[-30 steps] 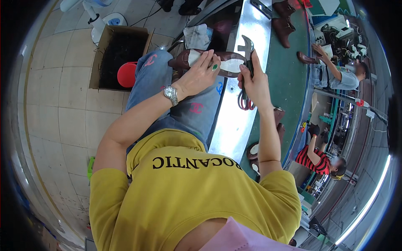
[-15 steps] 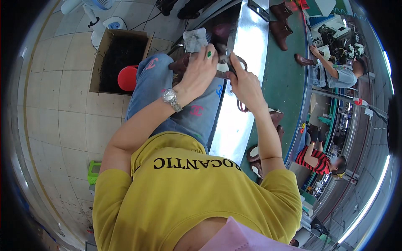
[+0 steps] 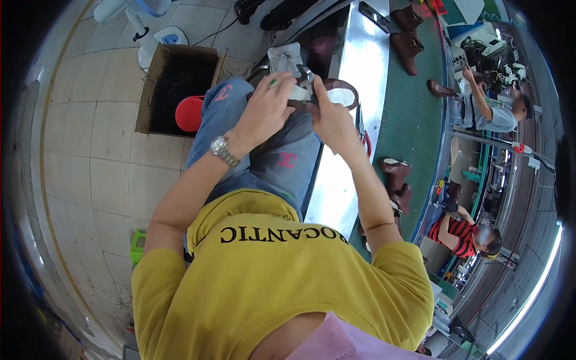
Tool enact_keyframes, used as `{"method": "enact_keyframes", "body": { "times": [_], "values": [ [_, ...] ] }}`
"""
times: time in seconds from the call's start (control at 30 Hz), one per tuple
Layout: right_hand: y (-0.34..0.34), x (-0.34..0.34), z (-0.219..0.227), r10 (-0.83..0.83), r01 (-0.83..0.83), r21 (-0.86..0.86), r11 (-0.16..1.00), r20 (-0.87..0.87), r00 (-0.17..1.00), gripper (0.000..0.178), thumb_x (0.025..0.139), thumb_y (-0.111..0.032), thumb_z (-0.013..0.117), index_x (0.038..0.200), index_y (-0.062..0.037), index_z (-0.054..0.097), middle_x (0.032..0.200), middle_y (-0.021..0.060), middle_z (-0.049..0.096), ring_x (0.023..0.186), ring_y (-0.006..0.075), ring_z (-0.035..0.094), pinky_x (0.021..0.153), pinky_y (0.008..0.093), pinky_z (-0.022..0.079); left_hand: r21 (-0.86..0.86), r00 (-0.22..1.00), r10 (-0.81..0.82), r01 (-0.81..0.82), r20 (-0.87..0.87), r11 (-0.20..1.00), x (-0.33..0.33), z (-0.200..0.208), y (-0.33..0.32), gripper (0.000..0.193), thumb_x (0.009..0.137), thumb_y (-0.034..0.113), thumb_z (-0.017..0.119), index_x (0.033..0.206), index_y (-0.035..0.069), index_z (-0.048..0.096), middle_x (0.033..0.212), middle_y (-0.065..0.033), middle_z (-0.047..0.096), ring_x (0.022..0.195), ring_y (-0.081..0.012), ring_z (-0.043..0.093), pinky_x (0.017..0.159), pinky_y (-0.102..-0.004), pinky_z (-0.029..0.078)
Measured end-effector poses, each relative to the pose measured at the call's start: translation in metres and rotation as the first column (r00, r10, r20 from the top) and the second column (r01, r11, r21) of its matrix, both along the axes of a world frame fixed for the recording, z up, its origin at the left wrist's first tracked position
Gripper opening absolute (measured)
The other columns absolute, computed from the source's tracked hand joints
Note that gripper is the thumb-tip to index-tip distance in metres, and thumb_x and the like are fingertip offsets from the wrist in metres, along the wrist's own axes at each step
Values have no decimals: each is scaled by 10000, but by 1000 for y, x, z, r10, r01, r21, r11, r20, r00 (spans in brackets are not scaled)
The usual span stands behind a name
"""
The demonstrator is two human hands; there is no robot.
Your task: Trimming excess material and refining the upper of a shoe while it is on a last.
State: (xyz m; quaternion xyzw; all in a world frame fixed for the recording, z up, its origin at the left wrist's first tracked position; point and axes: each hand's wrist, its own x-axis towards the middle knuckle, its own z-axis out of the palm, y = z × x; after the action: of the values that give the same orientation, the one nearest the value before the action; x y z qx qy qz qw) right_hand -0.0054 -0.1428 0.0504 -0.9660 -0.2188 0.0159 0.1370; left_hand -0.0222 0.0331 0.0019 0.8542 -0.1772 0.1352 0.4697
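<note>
My right hand is closed on a metal tool with a curved head, which looks like pincers; its handle is mostly hidden in the fingers. A brown shoe with a white underside lies across my lap and the bench edge, beneath the tool and partly covered by the right hand. To its left is my left hand, fingers stretched and slightly blurred, thumb apart. It wears a green ring and has a watch at the wrist. I see nothing held in it. A stained white cloth lies just beyond the fingers.
On the metal bench are red-handled scissors and a dark phone. Several brown boots stand on the green belt. A cardboard box, red round object and fan are left. Two co-workers sit across.
Both hands have moved left and slightly nearer. The left hand has drawn away from the tool. More of the shoe's white underside shows right of the right hand.
</note>
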Motion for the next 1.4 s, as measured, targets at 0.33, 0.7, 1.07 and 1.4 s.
{"method": "enact_keyframes", "body": {
  "times": [0.33,0.7,1.07,1.4],
  "values": [
    [-7,11,24,48,-62,-68,996,-191,980,583,902,-180,579,1433,-143,341,708,255,633,701,462,631,648,571,475,-61,953,249,-263,-173,963,-58,-15,33,600,738,148,797,1246,30,501,1214,-161,593,1124,-318,575,936,-372,461],
    [-78,-7,33,-169,245,143,959,-408,897,507,941,-125,559,1422,-70,411,937,141,682,697,253,656,667,349,517,-649,453,-477,-393,-753,651,-75,-17,-6,917,831,201,751,1507,100,140,1237,-134,574,1038,-217,619,884,-369,511],
    [-140,-108,-69,-527,523,-120,844,2,850,541,907,-332,623,1408,-225,450,799,171,643,702,349,650,634,453,502,-701,449,-546,-349,-707,622,-61,15,16,779,773,141,795,1414,65,359,1245,-62,540,1118,-165,546,962,-319,456],
    [-104,-114,-65,-390,371,233,899,37,920,436,809,-75,687,1232,-148,612,1254,172,525,1147,387,507,954,453,442,-568,810,-394,93,-434,817,-82,13,4,1219,668,141,870,1518,100,-4,1445,-172,358,1316,-265,432,1065,-405,382]
  ]
}}
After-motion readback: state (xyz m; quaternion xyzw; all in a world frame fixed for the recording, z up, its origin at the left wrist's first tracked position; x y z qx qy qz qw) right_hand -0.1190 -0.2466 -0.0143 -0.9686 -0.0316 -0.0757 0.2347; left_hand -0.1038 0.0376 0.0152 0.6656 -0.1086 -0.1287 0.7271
